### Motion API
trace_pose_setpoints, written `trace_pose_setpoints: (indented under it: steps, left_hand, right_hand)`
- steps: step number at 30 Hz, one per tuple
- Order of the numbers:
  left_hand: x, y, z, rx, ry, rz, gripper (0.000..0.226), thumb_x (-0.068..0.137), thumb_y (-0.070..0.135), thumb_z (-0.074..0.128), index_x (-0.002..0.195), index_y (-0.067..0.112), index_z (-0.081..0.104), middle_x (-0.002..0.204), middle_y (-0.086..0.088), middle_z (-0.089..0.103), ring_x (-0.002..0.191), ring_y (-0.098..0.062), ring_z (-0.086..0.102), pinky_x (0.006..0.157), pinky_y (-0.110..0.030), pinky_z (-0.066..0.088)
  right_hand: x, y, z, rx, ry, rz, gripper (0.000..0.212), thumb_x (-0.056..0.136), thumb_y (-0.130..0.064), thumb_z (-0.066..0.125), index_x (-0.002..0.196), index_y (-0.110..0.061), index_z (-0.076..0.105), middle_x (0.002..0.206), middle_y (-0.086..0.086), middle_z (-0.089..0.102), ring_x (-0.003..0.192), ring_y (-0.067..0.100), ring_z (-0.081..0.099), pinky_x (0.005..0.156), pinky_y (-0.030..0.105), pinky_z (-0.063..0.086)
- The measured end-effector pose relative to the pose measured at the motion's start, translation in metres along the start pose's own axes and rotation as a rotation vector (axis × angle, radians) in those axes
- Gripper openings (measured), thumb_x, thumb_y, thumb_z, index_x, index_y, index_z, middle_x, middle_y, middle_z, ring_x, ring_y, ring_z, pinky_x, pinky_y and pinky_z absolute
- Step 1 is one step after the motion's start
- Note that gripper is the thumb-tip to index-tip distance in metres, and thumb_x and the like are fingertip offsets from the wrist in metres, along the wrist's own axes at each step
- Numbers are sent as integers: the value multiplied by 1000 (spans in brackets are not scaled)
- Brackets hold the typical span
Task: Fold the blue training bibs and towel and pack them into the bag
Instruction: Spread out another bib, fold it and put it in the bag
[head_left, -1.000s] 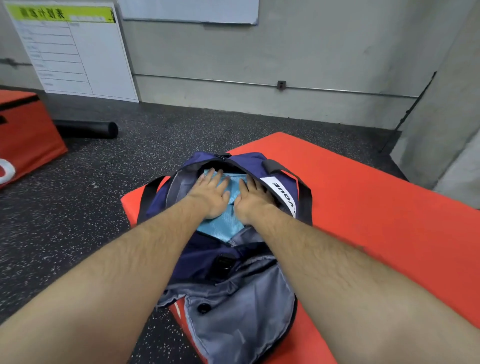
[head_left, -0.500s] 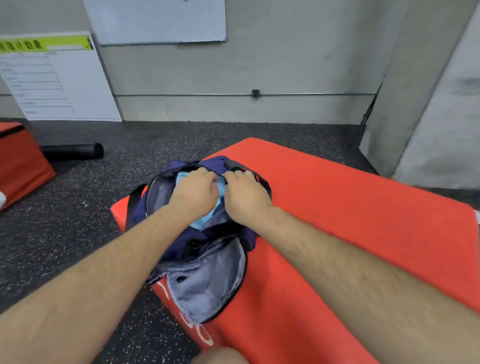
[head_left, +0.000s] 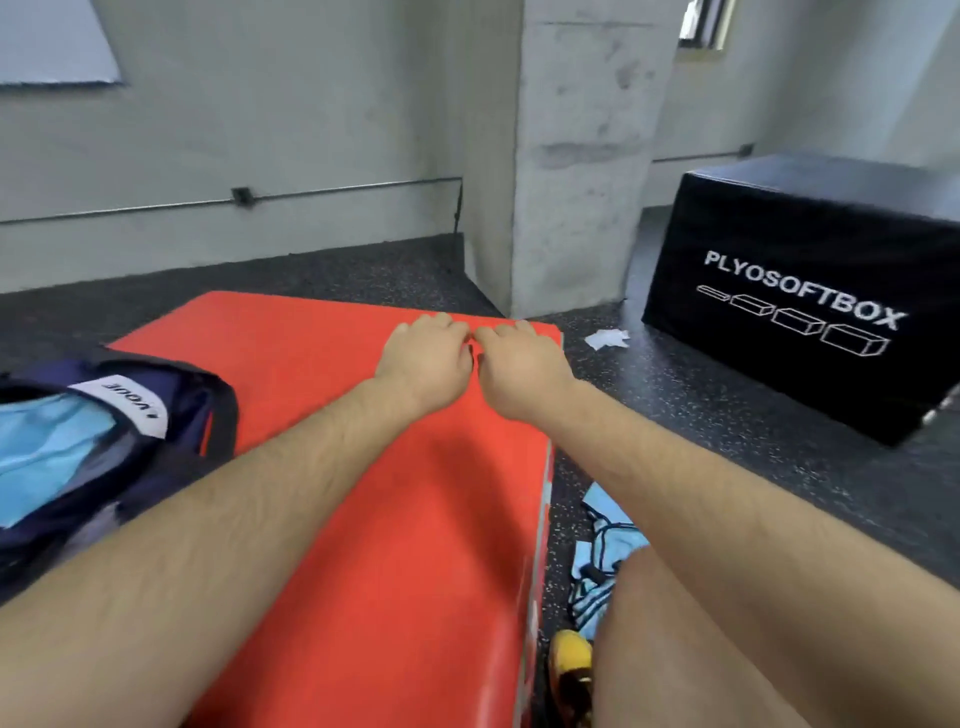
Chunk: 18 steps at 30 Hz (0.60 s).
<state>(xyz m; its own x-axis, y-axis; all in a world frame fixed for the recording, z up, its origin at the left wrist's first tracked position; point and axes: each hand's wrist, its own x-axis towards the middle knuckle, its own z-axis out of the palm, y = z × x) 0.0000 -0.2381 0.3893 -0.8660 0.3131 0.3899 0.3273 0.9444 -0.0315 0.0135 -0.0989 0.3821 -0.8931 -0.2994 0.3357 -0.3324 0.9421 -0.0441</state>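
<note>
Two curled, empty grips: left hand (head_left: 423, 356), right hand (head_left: 519, 361), over mat (head_left: 395, 545); black box (head_left: 769, 374) reads PLYOSOFTBOX.

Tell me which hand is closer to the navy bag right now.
Left. The left hand is over the red mat, right of the navy bag and clear of it; the right hand is beside it, farther from the bag.

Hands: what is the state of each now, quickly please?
Left hand: closed, fingers curled, holding nothing visible.
Right hand: closed, fingers curled, holding nothing visible.
</note>
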Motion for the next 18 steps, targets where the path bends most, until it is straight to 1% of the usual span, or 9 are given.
trace_pose_setpoints:
  steps: [3, 6, 8, 10, 12, 14, 16, 18]
  left_hand:
    - [25, 73, 34, -49, -54, 92, 30, 98, 30, 42, 116, 16, 61, 118, -9, 61, 112, -32, 55, 90, -42, 42]
    - [37, 135, 73, -78, -119, 179, 28, 98, 31, 42, 111, 14, 60, 116, -10, 61, 112, -32, 56, 88, -42, 42]
    - [41, 173, 102, -100, -163, 240, 28, 98, 31, 41, 110, 14, 59, 116, -9, 60, 112, -32, 56, 89, -43, 43]
    - [40, 209, 134, -117, -227, 298, 28, 99, 32, 40, 112, 15, 58, 117, -9, 60, 112, -31, 56, 91, -43, 43]
    - [33, 239, 167, -123, -297, 350, 29, 100, 32, 39, 113, 15, 58, 118, -8, 59, 113, -30, 55, 92, -43, 42]
    - [22, 265, 201, -128, -371, 395, 30, 100, 33, 40, 117, 15, 57, 121, -8, 58, 115, -29, 54, 94, -42, 40]
    - [7, 285, 235, -135, -448, 428, 32, 101, 34, 41, 121, 16, 57, 123, -8, 58, 117, -29, 54, 95, -42, 40]
    - [-8, 299, 268, -144, -525, 450, 33, 100, 35, 43, 123, 16, 56, 124, -8, 58, 117, -29, 54, 94, -42, 40]
  right_hand:
    - [-33, 78, 8, -49, -71, 94, 27, 99, -21, 41, 122, -14, 51, 119, 8, 60, 116, 32, 49, 85, 42, 44]
    - [-66, 142, 25, -36, -153, 166, 27, 100, -25, 40, 121, -15, 53, 118, 7, 60, 115, 32, 49, 85, 43, 44]
    - [-90, 180, 42, -28, -190, 207, 24, 99, -25, 40, 116, -16, 55, 115, 6, 61, 113, 31, 50, 80, 42, 43]
    - [-117, 213, 66, -16, -226, 250, 21, 98, -25, 41, 111, -17, 55, 109, 5, 62, 108, 30, 53, 70, 38, 38]
    - [-146, 239, 93, 13, -270, 294, 20, 97, -26, 42, 109, -18, 55, 107, 4, 63, 106, 31, 55, 68, 36, 35]
    - [-175, 256, 122, 46, -318, 354, 23, 97, -27, 44, 115, -20, 56, 112, 3, 63, 110, 30, 54, 70, 37, 40]
    - [-202, 270, 151, 81, -379, 412, 30, 98, -28, 45, 126, -24, 54, 122, 3, 62, 117, 29, 52, 81, 41, 46]
    - [-226, 280, 180, 117, -446, 450, 34, 99, -28, 46, 133, -25, 52, 127, 4, 60, 121, 30, 49, 88, 42, 46]
